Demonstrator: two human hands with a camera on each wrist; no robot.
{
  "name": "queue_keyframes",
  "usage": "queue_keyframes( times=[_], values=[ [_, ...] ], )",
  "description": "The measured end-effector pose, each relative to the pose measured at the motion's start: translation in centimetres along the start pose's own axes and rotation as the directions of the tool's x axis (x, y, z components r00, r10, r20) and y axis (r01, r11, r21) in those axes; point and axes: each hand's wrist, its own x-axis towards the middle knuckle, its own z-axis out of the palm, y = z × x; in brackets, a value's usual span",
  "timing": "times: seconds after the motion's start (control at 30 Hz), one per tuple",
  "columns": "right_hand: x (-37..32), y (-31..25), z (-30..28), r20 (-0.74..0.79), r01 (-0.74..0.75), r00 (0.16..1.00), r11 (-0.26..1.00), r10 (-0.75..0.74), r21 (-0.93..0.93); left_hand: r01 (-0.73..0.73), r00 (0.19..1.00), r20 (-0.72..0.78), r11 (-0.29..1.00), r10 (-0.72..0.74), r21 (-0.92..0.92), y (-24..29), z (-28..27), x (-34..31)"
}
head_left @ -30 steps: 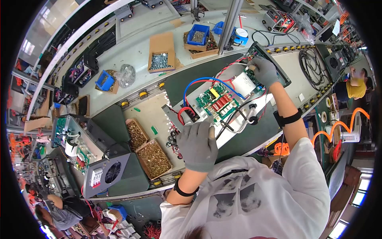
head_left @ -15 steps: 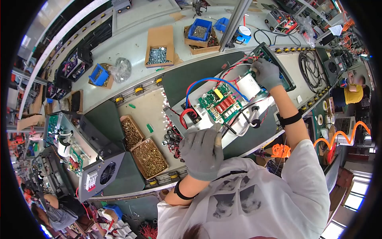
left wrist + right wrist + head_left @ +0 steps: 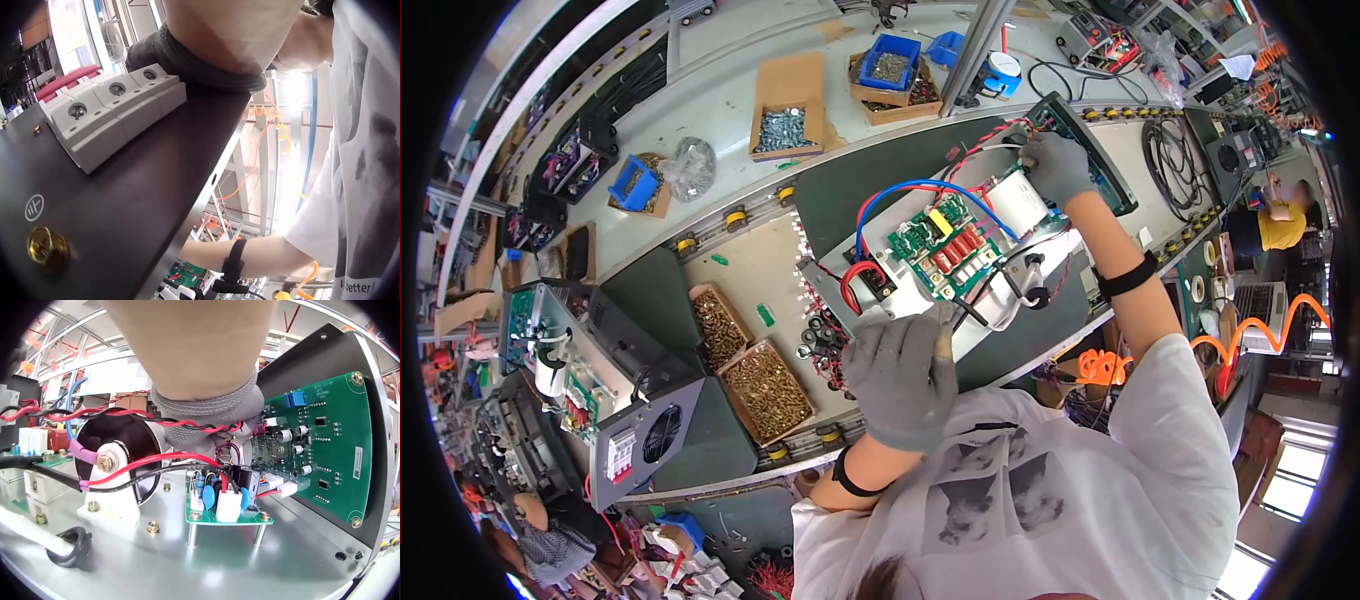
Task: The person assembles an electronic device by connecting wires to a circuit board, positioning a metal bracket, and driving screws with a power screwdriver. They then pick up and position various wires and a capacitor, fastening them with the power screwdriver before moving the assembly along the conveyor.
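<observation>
An electronic unit with a metal base lies across the work line. On it are a green board with red parts, a white cylinder and a blue cable. The gloved left hand rests on the unit's near left end panel, beside a white breaker block and a brass bolt. At the far right end the gloved right hand reaches between the cylinder and the upright panel with a green board. In the right wrist view its fingers are hidden behind wires and a small board.
Two boxes of brass screws stand left of the unit, with a second open unit beyond. A carton of bolts and blue bins sit on the back bench. Coiled black cable lies at right.
The camera view has shifted slightly. The right hand stays at the unit's far right end with small movement, and the left hand stays at the near left end.
</observation>
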Motion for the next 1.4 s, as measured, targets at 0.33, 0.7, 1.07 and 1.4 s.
queue_keyframes(
  times=[0.33, 0.7, 1.07, 1.4],
  values=[
    [-3.8, -2.6, -4.6, 0.016, -0.109, 0.992, 0.808, 0.123, 0.579, -0.008, 0.992, -0.126, 1.000, 0.005, -0.016, -0.1, 0.6, -0.1],
    [-16.9, -9.8, -10.9, -0.178, 0.206, 0.977, 0.717, -0.116, 0.666, -0.064, 0.966, -0.259, 0.975, 0.008, -0.211, -1.6, 0.7, -0.7],
    [-21.8, -10.4, 5.6, 0.681, -0.306, 0.681, -0.739, 0.271, 0.600, 0.200, 0.921, 0.046, 0.369, -0.387, -0.907, -12.2, 3.1, 5.5],
    [-17.3, -6.1, 10.1, 0.463, -0.391, 0.764, -0.247, 0.450, 0.887, 0.156, 0.748, -0.298, 0.594, -0.592, -0.789, -6.9, 4.9, -3.2]
  ],
)
